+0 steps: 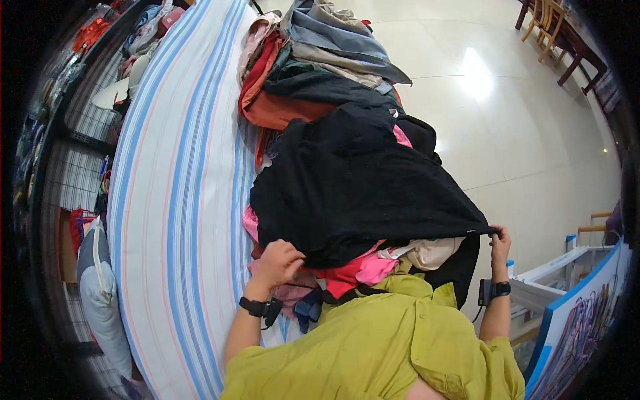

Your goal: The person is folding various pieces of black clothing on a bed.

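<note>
A black cloth garment is spread in front of me over a heap of clothes. Its right lower corner is pinched in my right hand, which pulls the edge out over the floor side. At the garment's left lower edge, my left hand has its fingers curled on the fabric. Below the hem show a pink cloth, a red cloth and a beige garment. A dark blue cloth lies under my left forearm.
Striped bedding covers the bed on the left. Folded clothes are stacked beyond the garment. A wire shelf runs along the far left, with a grey pillow beside it. At right stand a white frame and wooden chairs.
</note>
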The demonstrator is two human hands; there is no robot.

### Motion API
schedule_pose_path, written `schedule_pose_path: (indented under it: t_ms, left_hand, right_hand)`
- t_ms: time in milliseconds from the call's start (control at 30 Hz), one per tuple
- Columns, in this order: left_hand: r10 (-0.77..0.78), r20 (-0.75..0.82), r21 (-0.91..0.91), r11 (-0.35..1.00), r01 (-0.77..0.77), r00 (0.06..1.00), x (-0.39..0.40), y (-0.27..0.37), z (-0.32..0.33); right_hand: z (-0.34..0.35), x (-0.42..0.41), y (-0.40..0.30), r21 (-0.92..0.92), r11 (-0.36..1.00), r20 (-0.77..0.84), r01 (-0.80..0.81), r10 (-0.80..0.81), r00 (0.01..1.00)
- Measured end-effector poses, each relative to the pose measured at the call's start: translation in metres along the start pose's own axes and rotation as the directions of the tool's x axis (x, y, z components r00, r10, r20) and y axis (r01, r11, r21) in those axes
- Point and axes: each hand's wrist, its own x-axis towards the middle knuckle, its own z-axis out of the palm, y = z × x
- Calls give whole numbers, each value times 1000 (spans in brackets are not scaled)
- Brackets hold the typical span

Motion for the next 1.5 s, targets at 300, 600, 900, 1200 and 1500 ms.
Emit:
schedule_pose_path:
  t_ms: [300,600,900,1200,1500]
  left_hand:
    - [79,-261,213,977,-22,962,38,37,23]
    - [113,-204,77,992,-99,972,48,38,32]
    - [-59,-257,-287,958,-18,965,55,25,3]
    - [-904,65,-846,175,503,422,199,-179,-51]
    - [-622,367,-921,-141,362,692,229,-180,-38]
  right_hand:
    - [-2,-1,2,-50,999,-6,-5,5,1000]
    - [0,-6,0,-26,1000,-77,-4,2,997]
    - [-28,8,28,-571,790,154,223,-164,974]
    - [160,-14,-196,-338,575,419,745,-616,666]
    - [317,-42,-208,-230,380,636,896,-638,434]
